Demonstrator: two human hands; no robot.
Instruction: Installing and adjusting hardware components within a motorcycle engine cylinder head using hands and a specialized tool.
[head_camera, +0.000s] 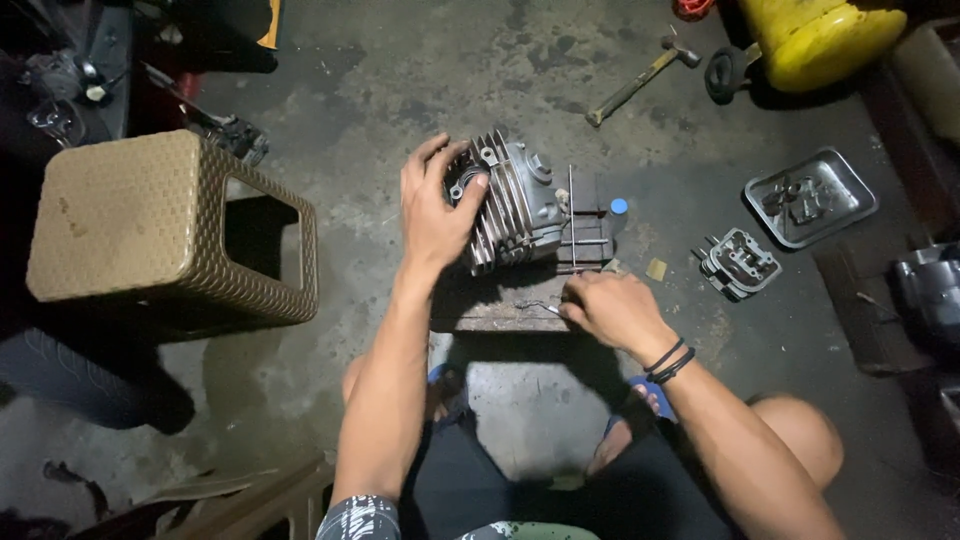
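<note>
Right hand (612, 310) pinches a small metal tool (540, 306) at the wooden block's (490, 312) near edge, while left hand (435, 205) grips the finned engine cylinder (515, 205) on top.

One finned engine cylinder (510, 205); one cylinder head (738, 263); one metal tray (812, 197); one hammer (640, 78); one stool (160, 230).

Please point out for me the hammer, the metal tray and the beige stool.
hammer (632, 88): head view, on the wooden handle.
metal tray (860, 196): head view, on the right rim.
beige stool (125, 215): head view, on the woven seat top.
</note>
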